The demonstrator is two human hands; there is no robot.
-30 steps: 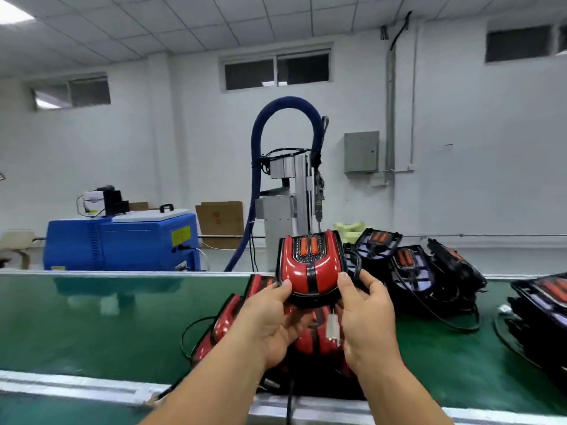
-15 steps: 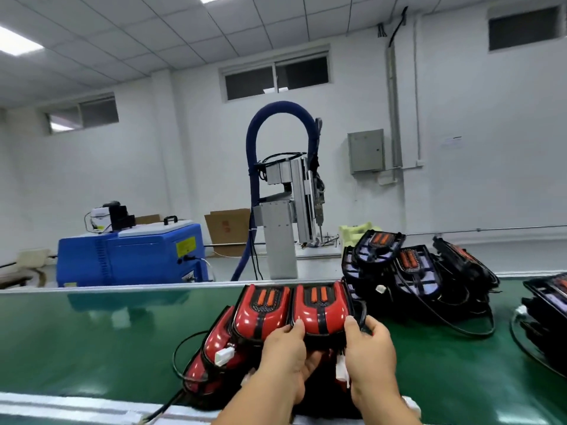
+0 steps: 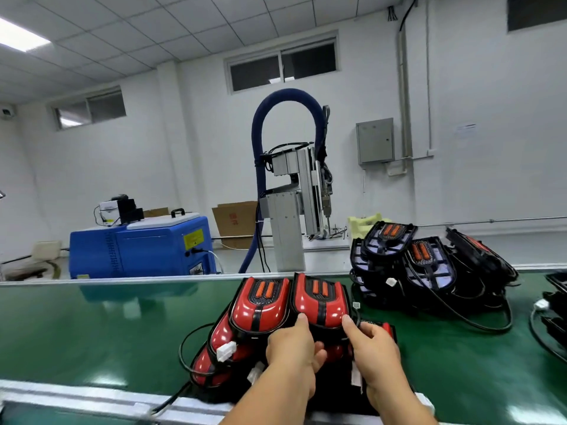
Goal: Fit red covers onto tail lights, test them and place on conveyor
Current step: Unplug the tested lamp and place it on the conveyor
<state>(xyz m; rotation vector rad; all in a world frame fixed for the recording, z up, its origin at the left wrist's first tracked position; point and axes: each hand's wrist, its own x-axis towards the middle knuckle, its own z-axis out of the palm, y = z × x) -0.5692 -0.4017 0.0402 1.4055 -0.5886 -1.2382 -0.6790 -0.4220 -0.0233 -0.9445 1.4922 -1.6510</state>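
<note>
A second ago the covered tail light [image 3: 319,302] was held up in the air above the belt. It has since come down onto the green conveyor [image 3: 92,326]. It now leans on a pile of red-covered lights toward the near edge, side by side with a second covered light [image 3: 260,305] and touching it.

Neither hand has let go. The left hand [image 3: 291,354] grasps the lower rim, with the thumb on top and the fingers tucked beneath. The right hand [image 3: 372,354] has its thumb on the lower right corner. Its fingers seem curled round the side, though that spot is too cluttered with cable to be sure.

A stack of uncovered lights [image 3: 399,262] waits by the far edge, well apart from the hands.

By my reading, this light is all but placed. What remains is to release it without tipping the pile, then turn to the next uncovered one.
</note>
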